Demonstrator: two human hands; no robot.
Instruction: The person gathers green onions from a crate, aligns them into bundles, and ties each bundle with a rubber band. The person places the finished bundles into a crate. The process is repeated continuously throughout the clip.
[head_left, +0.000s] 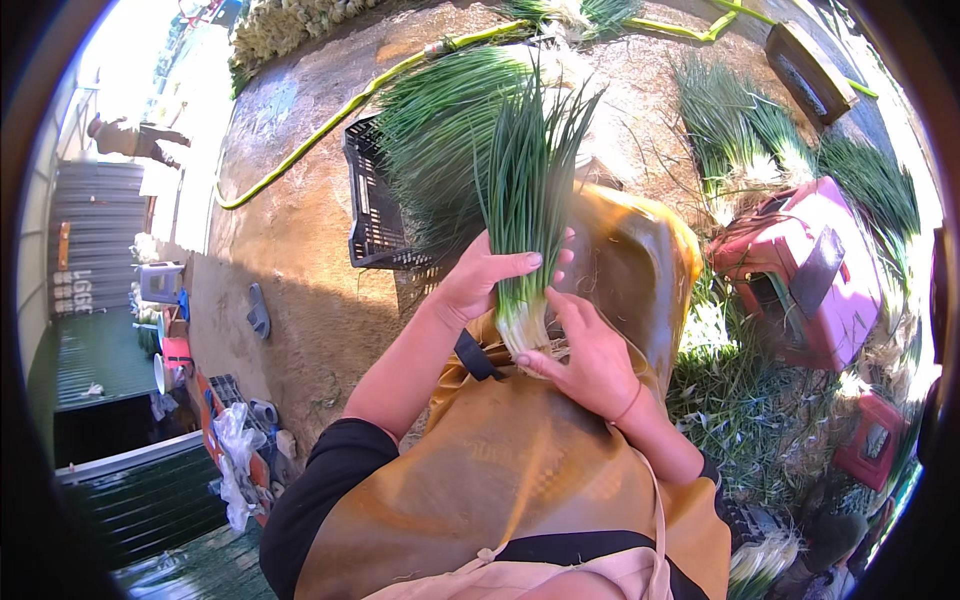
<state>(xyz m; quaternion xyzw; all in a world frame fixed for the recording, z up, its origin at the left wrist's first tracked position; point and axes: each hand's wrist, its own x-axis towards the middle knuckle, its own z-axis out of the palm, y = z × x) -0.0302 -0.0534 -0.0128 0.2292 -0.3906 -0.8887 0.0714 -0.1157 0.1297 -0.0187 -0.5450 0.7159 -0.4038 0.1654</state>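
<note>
A bunch of green onions (534, 180) stands leaves-up in front of my apron, its white root ends towards me. My left hand (480, 277) is wrapped around the lower green leaves, thumb across the front. Lower down, my right hand (592, 356) holds the white stems between thumb and fingers, near the roots. A brown waterproof apron (517, 457) covers my lap and knees. Just beyond my left hand, a large heap of green onions (442, 135) lies over a black plastic crate (365, 202).
A pink plastic stool (840, 285) with a dark flat strip on it stands at right, beside leaf trimmings (742, 405). More onion bunches (739, 135) lie beyond. A yellow-green hose (322, 131) crosses the wet floor. A slipper (259, 310) lies left; a person (135, 139) is far left.
</note>
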